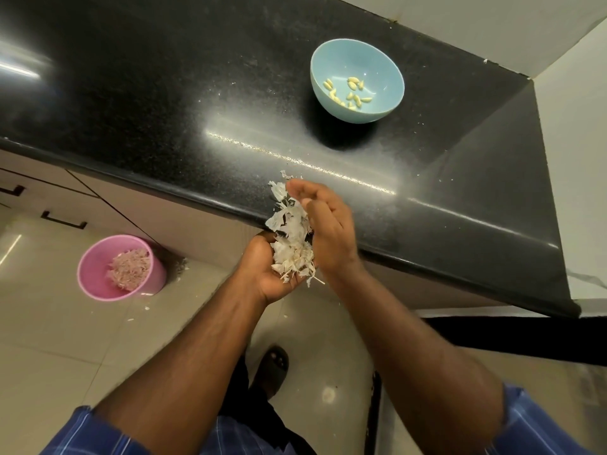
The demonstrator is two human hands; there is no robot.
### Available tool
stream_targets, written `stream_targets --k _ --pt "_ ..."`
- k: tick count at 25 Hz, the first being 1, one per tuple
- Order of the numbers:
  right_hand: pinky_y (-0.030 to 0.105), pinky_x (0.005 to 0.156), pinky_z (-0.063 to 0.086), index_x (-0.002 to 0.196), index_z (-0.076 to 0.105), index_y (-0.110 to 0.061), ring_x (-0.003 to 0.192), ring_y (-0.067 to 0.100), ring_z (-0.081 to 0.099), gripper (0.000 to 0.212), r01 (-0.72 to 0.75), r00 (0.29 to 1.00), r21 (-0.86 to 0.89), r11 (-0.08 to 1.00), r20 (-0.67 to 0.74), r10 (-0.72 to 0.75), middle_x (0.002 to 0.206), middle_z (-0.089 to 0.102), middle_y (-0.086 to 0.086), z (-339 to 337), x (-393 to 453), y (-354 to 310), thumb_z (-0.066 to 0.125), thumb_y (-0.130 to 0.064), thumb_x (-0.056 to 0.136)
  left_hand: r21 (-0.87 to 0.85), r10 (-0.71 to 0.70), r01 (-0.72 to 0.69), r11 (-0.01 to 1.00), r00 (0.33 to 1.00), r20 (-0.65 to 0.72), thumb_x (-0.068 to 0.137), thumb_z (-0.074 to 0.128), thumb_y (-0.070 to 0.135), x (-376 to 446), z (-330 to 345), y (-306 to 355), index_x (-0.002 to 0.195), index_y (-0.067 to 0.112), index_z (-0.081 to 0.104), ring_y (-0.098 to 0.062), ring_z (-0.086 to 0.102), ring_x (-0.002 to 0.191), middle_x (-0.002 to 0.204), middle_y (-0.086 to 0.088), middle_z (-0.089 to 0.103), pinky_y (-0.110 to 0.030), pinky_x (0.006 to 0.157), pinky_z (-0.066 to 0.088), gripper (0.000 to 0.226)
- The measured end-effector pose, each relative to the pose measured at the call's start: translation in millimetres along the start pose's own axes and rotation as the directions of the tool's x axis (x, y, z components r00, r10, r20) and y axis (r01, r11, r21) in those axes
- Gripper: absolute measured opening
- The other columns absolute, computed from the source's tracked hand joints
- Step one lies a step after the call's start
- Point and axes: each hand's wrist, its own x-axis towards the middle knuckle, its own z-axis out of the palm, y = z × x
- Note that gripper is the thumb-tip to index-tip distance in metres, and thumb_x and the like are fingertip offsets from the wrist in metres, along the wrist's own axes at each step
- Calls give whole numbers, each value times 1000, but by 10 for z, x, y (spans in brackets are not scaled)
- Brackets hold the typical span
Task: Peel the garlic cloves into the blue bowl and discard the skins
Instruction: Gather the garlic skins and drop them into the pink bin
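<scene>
While papery white garlic skins (290, 238) lay heaped at the bench's front edge | left hand (272, 270) cupped beneath, fingers curled around them | right hand (325, 224) pressed flat-fingered | advice: keep cupped, carry low to pink plastic bin (121, 267) on the floor

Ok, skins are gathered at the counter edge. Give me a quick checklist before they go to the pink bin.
1. Skins held: garlic skins lie heaped in the cupped left hand, with the right hand pressing them from the side. Ok.
2. Loose flakes: some stick out past the fingers and could drop. Not ok.
3. Bin: pink bin stands on the floor to the left, open, partly filled, with room. Ok.
4. Cloves safe: peeled cloves sit in the blue bowl, apart from the hands. Ok.
5. Counter fully swept: small white flecks remain. Not ok.
</scene>
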Motion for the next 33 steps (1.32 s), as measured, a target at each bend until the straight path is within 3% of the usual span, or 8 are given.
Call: stream_targets --k 5,11,14,19,23,26,30,33 --pt "28 97 53 110 68 -6 117 24 67 35 -12 999 289 957 -47 27 116 72 14 -65 -259 -113 45 -9 84 28 -5 4 1000 999 43 97 43 27 3 -1 7 95 5 79 -31 76 86 102 -14 76 -42 70 64 42" --pt "43 107 51 121 67 -7 117 18 67 39 113 994 -146 983 17 -112 120 71 10 -119 528 -269 47 -21 90 7 -2 2 1000 1000 -16 103 41 31 40 -46 14 118 7 72 -32 75 99 123 -15 72 -46 79 63 42" --pt "56 90 58 119 70 -14 99 23 72 37 64 997 -318 946 63 -46 109 72 8 -40 855 -230 49 -26 90 -10 -12 12 1000 999 -33 104 41 31 54 -64 11 119 6 70 -33 76 94 120 -16 73 -47 77 63 41" --pt "29 96 50 125 69 -12 111 14 62 38 348 906 -554 756 407 -118 121 70 3 151 608 -184 49 -19 93 -10 -23 23 1000 1000 15 97 49 24 37 -62 31 112 8 71 -30 72 102 119 -12 72 -45 87 61 31" --pt "32 99 52 115 75 -11 110 10 67 34 389 877 -479 787 453 -158 117 75 0 47 150 -37 51 -10 90 -26 10 -8 1000 997 80 86 49 18 34 -69 48 100 11 66 -21 70 94 102 -7 69 -35 83 57 23" --pt "42 98 54 109 76 -6 109 20 70 34 201 959 -243 949 245 -140 112 76 6 -83 -69 32 50 -8 88 8 -1 0 1000 994 108 90 50 22 16 -37 37 103 10 68 -24 74 91 101 -10 73 -35 79 62 25" --pt "55 97 54 113 74 -8 108 29 70 35 154 986 -126 980 83 -144 114 75 11 -253 -59 96 51 -14 87 -23 -3 6 1000 992 123 98 47 23 43 -51 41 113 7 68 -30 72 98 113 -14 71 -41 84 62 30" --pt "50 101 53 114 74 -12 113 25 69 40 220 969 -143 965 145 -200 117 74 11 -103 -336 190 49 -8 83 7 -31 31 999 998 50 99 42 19 74 -104 49 93 9 66 -23 74 79 88 -9 73 -31 63 62 26"
